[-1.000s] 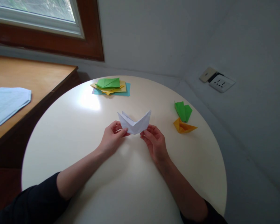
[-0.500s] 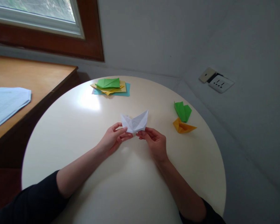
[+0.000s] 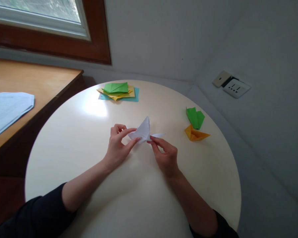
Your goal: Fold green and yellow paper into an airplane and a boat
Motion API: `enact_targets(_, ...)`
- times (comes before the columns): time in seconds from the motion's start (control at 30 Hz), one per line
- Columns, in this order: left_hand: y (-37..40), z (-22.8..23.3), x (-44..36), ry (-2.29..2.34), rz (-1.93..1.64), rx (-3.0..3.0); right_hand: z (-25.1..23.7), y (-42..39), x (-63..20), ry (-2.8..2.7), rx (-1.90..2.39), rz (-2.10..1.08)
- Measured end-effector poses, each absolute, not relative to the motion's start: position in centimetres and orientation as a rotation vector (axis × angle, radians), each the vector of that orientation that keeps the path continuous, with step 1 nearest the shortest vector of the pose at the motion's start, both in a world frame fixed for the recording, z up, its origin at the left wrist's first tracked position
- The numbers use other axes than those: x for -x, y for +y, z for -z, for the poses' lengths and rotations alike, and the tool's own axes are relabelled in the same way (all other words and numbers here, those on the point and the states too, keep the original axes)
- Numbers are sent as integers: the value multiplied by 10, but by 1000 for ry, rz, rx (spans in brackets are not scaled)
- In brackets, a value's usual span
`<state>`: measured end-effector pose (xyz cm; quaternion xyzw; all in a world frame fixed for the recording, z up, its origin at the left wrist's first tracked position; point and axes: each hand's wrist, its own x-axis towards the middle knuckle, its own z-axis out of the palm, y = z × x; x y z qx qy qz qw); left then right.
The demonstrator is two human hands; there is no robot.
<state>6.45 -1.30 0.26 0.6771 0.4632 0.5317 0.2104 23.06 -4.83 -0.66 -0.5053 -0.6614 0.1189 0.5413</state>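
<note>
Both hands hold a white paper fold (image 3: 142, 132) just above the middle of the round table (image 3: 72, 138). The left hand (image 3: 118, 147) pinches its left edge between thumb and forefinger; the right hand (image 3: 165, 155) pinches its lower right, where a thin flap sticks out sideways. The paper looks very light and limp, easy to crease or tear, so it is best gripped near its folded edges. A green fold (image 3: 195, 117) and an orange fold (image 3: 195, 134) lie well apart to the right; a stack of coloured sheets (image 3: 118, 92) lies at the far edge.

folded paper (image 3: 143, 131) mid-table (image 3: 76, 132) | paper stack (image 3: 118, 91) behind | two folded models (image 3: 195, 125) right
</note>
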Motion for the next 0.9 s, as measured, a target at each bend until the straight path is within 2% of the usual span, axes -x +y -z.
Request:
enact_targets(0.53, -14, -1, -66, 1198, -1469, -1775, 4, -49, -232, -1595, 1240, -157)
enact_targets(0.67, -12, -1, -65, 1186, -1491, -1712, 0, -51, -231, -1555, 1238, -325)
enact_targets(0.9, -13, 0, -65, 1054, -1499, -1695, 2, -53, -228, -1572, 1267, -815)
